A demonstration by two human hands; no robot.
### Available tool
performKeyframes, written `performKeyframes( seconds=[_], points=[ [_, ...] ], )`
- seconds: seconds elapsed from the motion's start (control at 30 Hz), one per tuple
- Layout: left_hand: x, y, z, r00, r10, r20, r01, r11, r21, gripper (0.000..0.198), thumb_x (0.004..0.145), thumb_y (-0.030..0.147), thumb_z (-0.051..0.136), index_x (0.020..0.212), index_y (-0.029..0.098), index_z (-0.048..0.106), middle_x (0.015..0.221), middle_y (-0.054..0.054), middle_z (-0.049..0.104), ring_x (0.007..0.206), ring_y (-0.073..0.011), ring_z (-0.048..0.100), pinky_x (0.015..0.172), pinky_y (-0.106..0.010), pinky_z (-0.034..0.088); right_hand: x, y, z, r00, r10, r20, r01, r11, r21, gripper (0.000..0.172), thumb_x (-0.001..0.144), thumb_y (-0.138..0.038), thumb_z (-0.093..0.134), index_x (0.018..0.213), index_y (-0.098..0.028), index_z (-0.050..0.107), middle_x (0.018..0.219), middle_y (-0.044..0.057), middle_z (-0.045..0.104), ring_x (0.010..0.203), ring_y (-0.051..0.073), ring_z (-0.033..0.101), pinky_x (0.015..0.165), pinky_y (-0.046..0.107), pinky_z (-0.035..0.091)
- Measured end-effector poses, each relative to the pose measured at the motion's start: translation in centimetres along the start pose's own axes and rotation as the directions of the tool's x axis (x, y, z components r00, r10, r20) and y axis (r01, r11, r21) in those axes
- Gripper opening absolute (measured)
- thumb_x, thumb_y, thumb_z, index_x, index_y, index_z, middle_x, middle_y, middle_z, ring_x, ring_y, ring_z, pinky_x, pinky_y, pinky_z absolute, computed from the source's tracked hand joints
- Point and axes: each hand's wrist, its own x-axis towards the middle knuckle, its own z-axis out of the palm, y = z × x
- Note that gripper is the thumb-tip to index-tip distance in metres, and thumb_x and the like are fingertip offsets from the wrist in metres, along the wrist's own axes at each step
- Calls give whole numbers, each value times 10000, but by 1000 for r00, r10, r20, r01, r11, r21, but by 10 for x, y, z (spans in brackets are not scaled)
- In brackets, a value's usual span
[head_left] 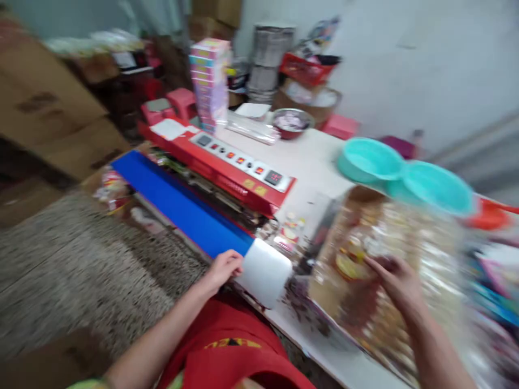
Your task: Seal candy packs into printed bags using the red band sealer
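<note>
My left hand is loosely closed, with nothing visible in its fingers. It hovers beside the pale metal end plate of a band sealer, near the end of its blue conveyor belt. Over an open cardboard box, my right hand pinches the edge of a clear plastic packet with a yellow and red print. Motion blurs its contents. More clear packets fill the right part of the box in rows. Another small printed packet lies beside the sealer's end.
Two turquoise basins stand behind the box. A metal bowl and a tall stack of colourful boxes are at the table's far side. Large cartons stand at the left. Several red stools are behind the sealer.
</note>
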Motion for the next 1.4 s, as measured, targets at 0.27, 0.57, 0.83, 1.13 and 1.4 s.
performKeyframes(
  seconds=[0.27, 0.57, 0.83, 1.13, 1.4],
  points=[
    [32, 51, 40, 936, 347, 60, -348, 886, 306, 404, 757, 449, 676, 1067, 198, 614, 976, -67, 703, 944, -223, 650, 806, -310, 484, -35, -79, -50, 981, -122, -148, 179, 861, 476, 433, 641, -506, 826, 749, -191, 549, 696, -13, 604, 632, 144, 568, 601, 266, 482],
    [28, 108, 119, 778, 208, 593, -294, 954, 52, 670, 698, 296, 761, 1301, 216, 478, 1205, -108, 645, 1030, -250, 649, 858, -352, 518, -88, -121, 18, 973, -54, 224, -129, 677, 724, 773, 600, -418, 868, 1227, -256, 445, 1082, 73, 624, 895, 240, 643, 737, 364, 565],
    [32, 70, 77, 907, 126, 403, -217, 958, 189, 447, 686, 292, 750, 1066, 195, 537, 914, -41, 686, 774, -194, 671, 644, -269, 516, -98, -114, 83, 998, -32, 52, 0, 847, 532, 987, 634, -295, 726, 1471, -248, 204, 1305, 141, 413, 916, 237, 594, 852, 430, 536],
    [30, 69, 22, 933, 24, 359, -45, 998, 52, 565, 652, 281, 790, 1135, 180, 515, 1039, -93, 696, 881, -230, 687, 736, -319, 546, -103, -104, 91, 931, -67, 359, -178, 776, 606, 1188, 565, -427, 877, 1498, -353, 145, 1489, 151, 230, 1108, 285, 540, 822, 420, 564],
    [20, 57, 10, 892, -39, 449, 34, 999, 21, 570, 636, 244, 810, 1138, 189, 547, 1114, -87, 694, 960, -235, 679, 794, -313, 540, -109, -110, 104, 857, -206, 473, -222, 680, 698, 577, 683, -421, 831, 1173, -287, 557, 1397, 74, 456, 995, 209, 626, 850, 362, 540]
  ],
)
